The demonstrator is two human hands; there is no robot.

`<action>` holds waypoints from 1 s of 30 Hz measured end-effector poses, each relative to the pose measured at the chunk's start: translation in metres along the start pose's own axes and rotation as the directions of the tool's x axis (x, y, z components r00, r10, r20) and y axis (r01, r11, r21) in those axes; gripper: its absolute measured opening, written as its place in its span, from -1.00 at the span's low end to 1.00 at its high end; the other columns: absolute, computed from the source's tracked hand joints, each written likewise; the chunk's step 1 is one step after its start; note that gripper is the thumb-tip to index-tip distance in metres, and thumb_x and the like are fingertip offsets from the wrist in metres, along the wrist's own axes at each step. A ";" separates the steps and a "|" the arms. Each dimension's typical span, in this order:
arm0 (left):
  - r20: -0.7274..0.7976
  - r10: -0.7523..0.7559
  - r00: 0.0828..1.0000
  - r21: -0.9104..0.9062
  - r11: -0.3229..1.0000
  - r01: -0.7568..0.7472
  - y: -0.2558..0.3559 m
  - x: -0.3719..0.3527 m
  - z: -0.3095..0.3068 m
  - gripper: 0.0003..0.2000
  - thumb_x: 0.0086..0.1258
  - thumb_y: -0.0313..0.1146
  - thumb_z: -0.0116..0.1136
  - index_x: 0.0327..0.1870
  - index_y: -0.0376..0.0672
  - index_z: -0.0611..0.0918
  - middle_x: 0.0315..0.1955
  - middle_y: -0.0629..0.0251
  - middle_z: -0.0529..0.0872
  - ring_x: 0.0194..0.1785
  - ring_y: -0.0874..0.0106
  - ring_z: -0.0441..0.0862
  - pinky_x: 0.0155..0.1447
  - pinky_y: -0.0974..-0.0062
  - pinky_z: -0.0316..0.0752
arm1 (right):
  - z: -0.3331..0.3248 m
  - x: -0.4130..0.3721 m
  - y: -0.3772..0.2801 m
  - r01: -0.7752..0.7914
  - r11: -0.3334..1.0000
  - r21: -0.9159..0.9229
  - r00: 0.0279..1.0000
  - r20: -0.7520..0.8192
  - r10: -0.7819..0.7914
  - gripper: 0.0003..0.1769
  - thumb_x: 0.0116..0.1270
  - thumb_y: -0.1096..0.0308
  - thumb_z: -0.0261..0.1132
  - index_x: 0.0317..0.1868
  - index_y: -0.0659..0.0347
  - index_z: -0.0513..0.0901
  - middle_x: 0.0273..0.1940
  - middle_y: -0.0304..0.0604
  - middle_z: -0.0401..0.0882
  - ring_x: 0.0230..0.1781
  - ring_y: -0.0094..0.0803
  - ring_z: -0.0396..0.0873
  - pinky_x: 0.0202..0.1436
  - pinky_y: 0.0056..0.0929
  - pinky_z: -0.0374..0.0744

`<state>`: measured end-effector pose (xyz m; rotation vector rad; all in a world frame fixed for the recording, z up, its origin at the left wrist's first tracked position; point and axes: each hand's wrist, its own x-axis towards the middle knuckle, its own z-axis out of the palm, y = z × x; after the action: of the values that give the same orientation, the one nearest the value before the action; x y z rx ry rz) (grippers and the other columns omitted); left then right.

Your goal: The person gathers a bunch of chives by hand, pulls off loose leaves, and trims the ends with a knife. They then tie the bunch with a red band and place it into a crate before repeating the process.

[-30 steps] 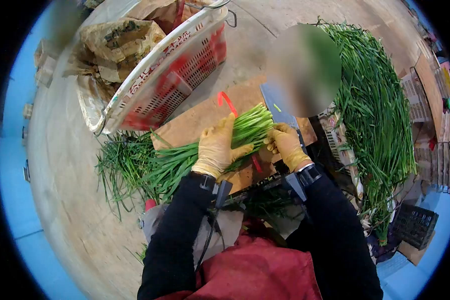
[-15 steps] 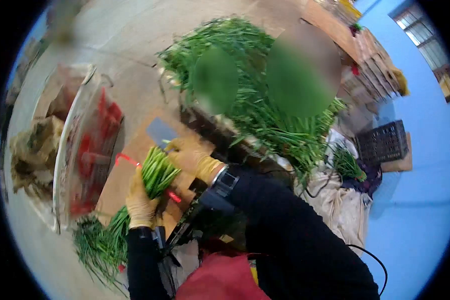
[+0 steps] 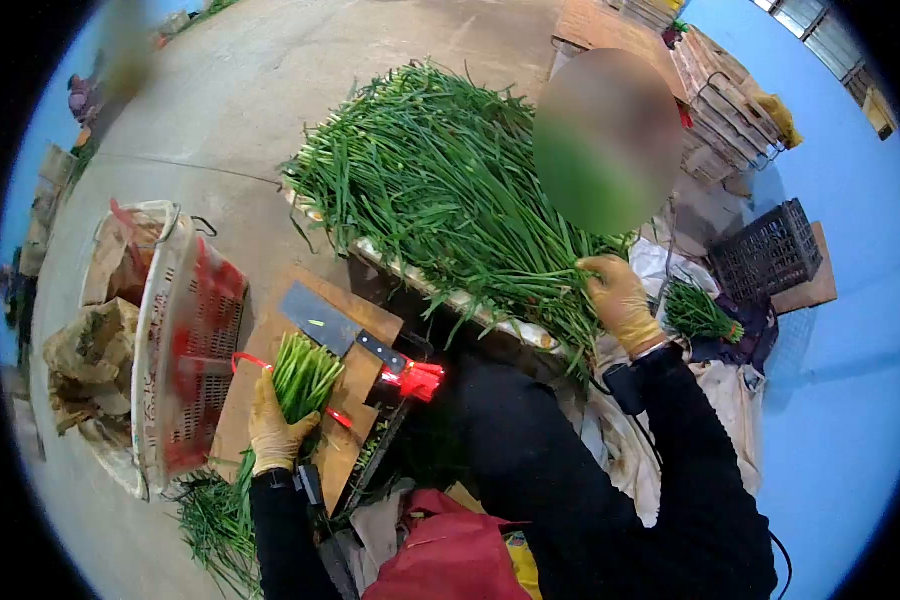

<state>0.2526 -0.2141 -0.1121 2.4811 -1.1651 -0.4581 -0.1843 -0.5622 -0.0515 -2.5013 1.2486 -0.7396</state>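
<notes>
Chives (image 3: 305,375) in left hand (image 3: 270,435); right hand (image 3: 620,300) grips pile (image 3: 440,190)

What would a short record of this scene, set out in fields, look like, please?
Held: gloved left hand grips a bundle of greens lying across the board, cut ends toward the cleaver
Reaching: gloved right hand at the near edge of the pile of greens, fingers curled among stalks; grip unclear
Tool: cleaver lies flat on the board
Supplies: red bands by the cleaver's handle end
Nearby: tilted basket left of the board
</notes>
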 end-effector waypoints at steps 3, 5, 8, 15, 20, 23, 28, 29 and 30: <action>-0.078 0.087 0.993 0.117 0.990 -0.078 0.000 -0.003 -0.005 0.11 -0.06 -0.13 0.55 0.54 -0.16 0.10 0.43 -0.20 0.23 0.49 -0.07 0.16 0.49 0.10 0.13 | 0.009 -0.007 0.046 -0.357 0.930 0.087 0.934 0.037 0.355 -0.62 0.28 0.26 0.30 0.06 0.24 0.65 0.00 0.13 0.63 0.05 0.06 0.57 0.15 -0.15 0.52; -0.126 0.138 0.982 0.165 0.979 -0.116 0.000 -0.005 -0.006 0.08 -0.02 -0.13 0.53 0.54 -0.17 0.10 0.43 -0.21 0.23 0.49 -0.08 0.17 0.49 0.11 0.13 | 0.018 -0.006 0.052 -0.336 0.942 0.001 0.937 0.104 0.335 -0.37 0.32 0.03 0.31 0.24 0.33 0.50 0.09 0.22 0.58 0.10 0.10 0.55 0.17 -0.14 0.51; -0.126 0.141 0.982 0.140 0.983 -0.123 0.007 -0.010 -0.007 -0.01 0.09 -0.12 0.45 0.53 -0.19 0.12 0.43 -0.22 0.22 0.48 -0.10 0.17 0.50 0.12 0.11 | 0.035 0.004 0.028 -0.278 0.954 -0.115 0.946 0.137 0.293 -0.10 0.29 -0.14 0.30 0.40 0.38 0.26 0.11 0.31 0.55 0.13 0.15 0.53 0.18 -0.10 0.49; -0.167 0.273 0.947 0.082 0.961 -0.262 0.037 -0.018 -0.004 -0.11 0.17 -0.23 0.39 0.49 -0.29 0.16 0.40 -0.19 0.27 0.45 -0.07 0.24 0.50 0.15 0.15 | 0.034 0.016 -0.004 -0.138 0.986 -0.092 0.900 0.403 0.164 -0.07 0.12 -0.12 0.41 0.40 0.23 0.35 -0.01 0.19 0.61 0.04 0.09 0.57 0.13 -0.11 0.51; -0.163 0.364 0.917 0.083 0.931 -0.355 0.052 -0.014 0.002 -0.15 0.26 -0.22 0.37 0.50 -0.29 0.15 0.41 -0.10 0.29 0.44 0.05 0.29 0.47 0.24 0.22 | 0.027 0.036 0.002 -0.179 0.984 0.014 0.880 0.449 0.154 -0.19 0.07 -0.09 0.41 0.22 0.31 0.54 0.05 0.22 0.60 0.09 0.09 0.55 0.18 -0.17 0.51; -0.153 0.372 0.915 -0.048 0.922 -0.383 0.061 -0.012 0.008 -0.15 0.29 -0.17 0.36 0.50 -0.31 0.15 0.39 -0.10 0.31 0.43 0.08 0.32 0.45 0.27 0.24 | 0.038 0.053 -0.004 -0.215 0.975 0.048 0.946 0.257 0.196 -0.01 0.07 -0.21 0.40 0.26 0.51 0.43 0.04 0.28 0.61 0.07 0.13 0.59 0.18 -0.18 0.53; -0.164 0.400 0.902 -0.090 0.904 -0.417 0.074 -0.012 0.009 -0.16 0.21 -0.24 0.39 0.46 -0.32 0.21 0.33 -0.18 0.37 0.38 -0.08 0.34 0.44 0.17 0.25 | 0.051 0.072 -0.052 -0.269 0.931 -0.246 0.786 0.502 0.360 0.06 0.00 -0.19 0.45 0.30 0.49 0.36 0.12 0.23 0.57 0.09 0.04 0.61 0.15 -0.19 0.58; -0.155 0.402 0.902 -0.084 0.905 -0.418 0.074 -0.012 0.010 -0.17 0.20 -0.25 0.39 0.46 -0.32 0.21 0.33 -0.18 0.38 0.38 -0.08 0.34 0.43 0.18 0.25 | 0.054 0.070 -0.061 -0.231 0.922 -0.310 0.767 0.525 0.369 0.03 0.00 -0.16 0.47 0.30 0.47 0.36 0.13 0.21 0.56 0.09 0.01 0.61 0.14 -0.19 0.59; -0.147 0.404 0.903 -0.077 0.905 -0.418 0.076 -0.012 0.011 -0.17 0.20 -0.25 0.39 0.46 -0.32 0.22 0.33 -0.18 0.38 0.38 -0.08 0.35 0.43 0.18 0.26 | 0.063 0.066 -0.063 -0.195 0.913 -0.358 0.794 0.489 0.361 -0.08 0.05 -0.04 0.45 0.28 0.41 0.37 0.15 0.17 0.55 0.11 0.00 0.60 0.11 -0.17 0.61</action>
<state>0.1902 -0.2513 -0.0857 2.0584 -1.5176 -0.2300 -0.0747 -0.5777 -0.0554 -2.3832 1.5215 0.2521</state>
